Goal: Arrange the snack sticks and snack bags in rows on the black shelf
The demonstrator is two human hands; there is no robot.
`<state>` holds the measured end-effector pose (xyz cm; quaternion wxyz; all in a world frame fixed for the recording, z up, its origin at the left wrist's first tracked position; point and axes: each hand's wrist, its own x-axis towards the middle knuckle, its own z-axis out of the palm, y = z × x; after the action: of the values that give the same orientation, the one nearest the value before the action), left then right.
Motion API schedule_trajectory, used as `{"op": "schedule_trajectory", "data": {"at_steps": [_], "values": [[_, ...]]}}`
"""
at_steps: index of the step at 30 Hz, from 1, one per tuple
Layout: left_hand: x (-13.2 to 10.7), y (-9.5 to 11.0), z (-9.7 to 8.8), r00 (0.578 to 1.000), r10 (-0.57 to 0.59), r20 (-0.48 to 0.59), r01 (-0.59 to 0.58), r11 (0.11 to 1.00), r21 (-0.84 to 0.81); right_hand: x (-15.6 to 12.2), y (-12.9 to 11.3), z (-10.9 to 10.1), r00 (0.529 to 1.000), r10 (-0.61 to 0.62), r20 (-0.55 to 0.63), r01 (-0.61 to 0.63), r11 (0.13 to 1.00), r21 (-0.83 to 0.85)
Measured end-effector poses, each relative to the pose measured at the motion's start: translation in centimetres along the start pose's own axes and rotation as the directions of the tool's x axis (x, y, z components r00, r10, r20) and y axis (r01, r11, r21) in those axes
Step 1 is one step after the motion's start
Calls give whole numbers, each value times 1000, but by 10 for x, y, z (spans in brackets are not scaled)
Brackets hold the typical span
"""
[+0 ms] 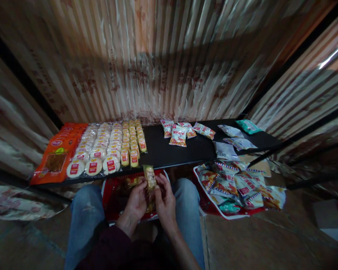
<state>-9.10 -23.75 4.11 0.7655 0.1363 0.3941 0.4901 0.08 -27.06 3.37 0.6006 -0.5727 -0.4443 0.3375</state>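
Note:
Both of my hands are over a red box (112, 198) between my knees. They pinch a long yellow pastry in a clear wrapper (150, 178). My left hand (135, 204) holds it from the left side, and my right hand (166, 204) has its thumb and fingers closed on the right side. The wrapper's upper end sticks up close to the shelf's front edge. More yellow packets lie dimly inside the box, partly hidden by the hands. Similar yellow packets (133, 144) stand in tight rows on the black shelf (163, 150).
Rows of round white wrapped crackers (94, 165) and orange packets (56, 153) fill the shelf's left end. Several white-and-red snack bags (178, 135) and a green bag (248, 126) lie farther right. A second box (233, 216) full of bags stands by my right knee.

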Motion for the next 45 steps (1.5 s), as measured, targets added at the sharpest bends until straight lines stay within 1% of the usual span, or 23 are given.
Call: {"op": "schedule_trajectory", "data": {"at_steps": [3,6,9,12,16,20,22,25,30,33,35,38,40,43,45], "values": [[-1,3,0,1000,12,20,-12,999,-36,1,4,-1,997,-48,52,52,994,-91],[-2,6,1,998,63,12,-62,998,-14,3,7,-1,987,-115,108,134,974,-183],[-1,8,4,988,153,-29,-151,986,69,6,5,0,970,-195,146,227,943,-244],[0,9,7,956,286,-60,-268,940,213,11,1,-1,965,-223,140,255,924,-284],[4,11,11,923,376,-79,-331,882,336,19,1,0,972,-198,125,226,935,-273],[8,12,10,891,449,-67,-389,832,396,27,11,3,990,-117,74,130,972,-197],[10,12,9,884,465,-49,-402,810,427,30,16,6,995,-77,62,87,983,-165],[13,12,8,883,470,-18,-410,788,459,35,21,11,996,-41,81,53,989,-140],[19,10,10,842,540,0,-471,735,488,47,16,17,998,-11,66,19,992,-125],[21,12,15,826,563,30,-498,703,507,58,12,21,997,9,77,0,992,-123],[24,15,20,805,591,49,-527,674,517,66,12,24,996,9,88,3,992,-129],[31,20,26,776,624,93,-561,615,555,81,19,29,996,8,91,1,995,-95],[37,24,28,765,632,122,-560,561,610,90,25,34,996,2,86,3,999,-53],[47,28,31,761,631,151,-518,452,726,102,31,42,995,-13,95,15,1000,-23],[53,30,33,772,615,164,-473,381,795,108,32,47,993,-2,117,5,1000,-25]]}}
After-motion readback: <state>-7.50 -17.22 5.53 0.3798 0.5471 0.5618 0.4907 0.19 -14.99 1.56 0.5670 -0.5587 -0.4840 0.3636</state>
